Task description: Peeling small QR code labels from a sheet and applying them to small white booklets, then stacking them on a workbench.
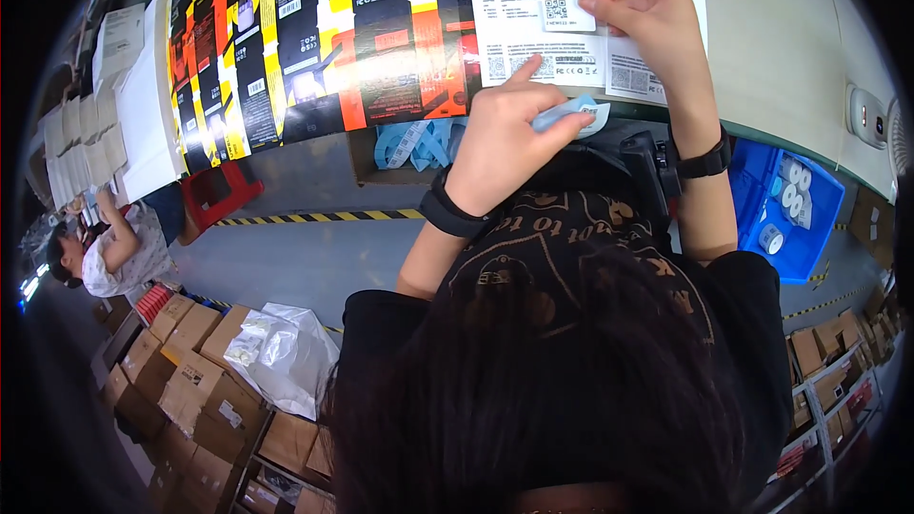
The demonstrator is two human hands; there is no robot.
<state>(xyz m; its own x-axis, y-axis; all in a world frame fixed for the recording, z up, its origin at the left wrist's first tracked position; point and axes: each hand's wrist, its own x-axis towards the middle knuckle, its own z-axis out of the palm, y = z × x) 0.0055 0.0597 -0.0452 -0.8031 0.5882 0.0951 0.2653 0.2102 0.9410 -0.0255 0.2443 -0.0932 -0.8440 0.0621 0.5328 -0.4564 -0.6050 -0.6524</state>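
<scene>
My right hand (662, 24) pinches the right edge of a small white label with a square code (569, 15), its other fingers raised. The label lies over a white printed sheet (490, 14) on the worktable; whether it is stuck down I cannot tell. Below it, my left hand (509, 133) grips a light-blue backing strip (562, 117) between thumb and curled fingers, a white label showing at the strip's end. One left finger points onto the sheet's lower part. A second printed sheet (636, 81) shows under my right hand.
Flat, unfolded black, yellow and red printed boxes (295, 48) cover the table's left. Below its edge stand a carton of blue strips (416, 145) and a blue bin with white rolls (790, 205). A person (119, 243) works at far left, near stacked cartons (195, 381).
</scene>
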